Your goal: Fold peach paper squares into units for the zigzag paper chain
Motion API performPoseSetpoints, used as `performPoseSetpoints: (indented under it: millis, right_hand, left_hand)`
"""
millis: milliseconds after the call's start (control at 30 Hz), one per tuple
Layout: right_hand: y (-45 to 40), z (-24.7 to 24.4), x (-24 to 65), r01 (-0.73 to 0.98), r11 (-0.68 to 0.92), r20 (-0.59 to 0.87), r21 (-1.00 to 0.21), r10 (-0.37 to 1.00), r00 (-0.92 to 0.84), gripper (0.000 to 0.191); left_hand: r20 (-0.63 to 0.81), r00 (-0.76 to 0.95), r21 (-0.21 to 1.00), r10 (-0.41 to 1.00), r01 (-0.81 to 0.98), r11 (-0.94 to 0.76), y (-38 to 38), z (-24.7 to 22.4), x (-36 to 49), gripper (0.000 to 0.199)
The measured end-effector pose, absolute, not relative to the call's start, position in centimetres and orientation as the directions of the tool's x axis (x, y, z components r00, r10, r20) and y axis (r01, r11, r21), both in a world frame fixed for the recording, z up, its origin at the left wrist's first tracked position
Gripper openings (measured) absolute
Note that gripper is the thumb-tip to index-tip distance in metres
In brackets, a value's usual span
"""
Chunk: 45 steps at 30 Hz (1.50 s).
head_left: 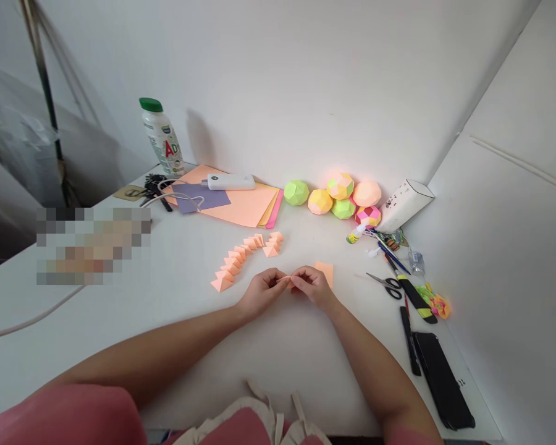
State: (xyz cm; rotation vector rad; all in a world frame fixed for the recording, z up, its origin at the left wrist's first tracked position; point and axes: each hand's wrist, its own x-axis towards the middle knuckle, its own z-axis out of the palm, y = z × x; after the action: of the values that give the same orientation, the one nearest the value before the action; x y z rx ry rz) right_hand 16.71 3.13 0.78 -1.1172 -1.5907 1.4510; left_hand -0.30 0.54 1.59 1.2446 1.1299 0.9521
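Between my fingertips is a small piece of peach paper [286, 279], mostly hidden by the fingers. My left hand [264, 292] pinches its left side and my right hand [314, 285] pinches its right side, the two hands almost touching above the table. Just beyond my right hand lies a flat peach paper sheet [325, 272], partly covered by that hand. A curved row of folded peach paper units [231, 266] stands beyond my left hand. Beside it is a shorter row of the same folded units [272, 245].
Several paper balls [340, 185] sit by the wall. Coloured sheets [241, 210] lie under a white power bank [231, 181], near a bottle [164, 139]. Scissors [389, 284], a box cutter [417, 300] and a black phone [445, 380] are at right. A white cable [41, 315] crosses the left.
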Motion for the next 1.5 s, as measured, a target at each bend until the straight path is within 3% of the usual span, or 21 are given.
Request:
performPoseSetpoints:
  millis: [567, 833, 933, 1000, 1133, 1300, 1500]
  right_hand:
    - [3.6, 0.6, 17.1, 0.040, -0.076, -0.085, -0.996, 0.939, -0.334, 0.018]
    - [3.9, 0.3, 17.4, -0.004, -0.059, -0.056, -0.998, 0.968, -0.245, 0.016]
    - [3.7, 0.5, 17.2, 0.037, 0.051, 0.045, -0.998, 0.990, -0.131, 0.015]
    - [3.3, 0.8, 16.9, 0.153, 0.186, 0.174, -0.971, 0.981, -0.089, 0.014]
    - [2.4, 0.6, 16.0, 0.368, 0.512, 0.473, -0.776, 0.859, -0.197, 0.012]
    - [2.3, -0.5, 15.8, 0.451, 0.650, 0.529, -0.611, 0.760, -0.378, 0.013]
    - [2.5, -0.5, 15.9, 0.411, 0.656, 0.562, -0.633, 0.754, -0.340, 0.015]
  left_hand:
    - [-0.141, 0.231, 0.990, 0.963, 0.057, 0.131, 0.5, 1.7, -0.5, 0.031]
    - [-0.118, 0.154, 0.993, 0.981, -0.009, 0.120, 0.5, 1.4, -0.4, 0.029]
    - [-0.131, 0.134, 0.990, 0.982, -0.038, 0.137, 0.6, 1.2, -0.4, 0.029]
    - [-0.120, 0.200, 0.991, 0.972, -0.026, 0.128, 0.5, 1.3, -0.5, 0.030]
    - [-0.090, 0.243, 0.996, 0.966, 0.005, 0.092, 0.4, 1.6, -0.6, 0.037]
    - [-0.115, 0.201, 0.992, 0.973, -0.024, 0.123, 0.6, 1.6, -0.6, 0.037]
    - [-0.113, 0.204, 0.987, 0.972, -0.086, 0.133, 0.8, 1.0, -0.5, 0.039]
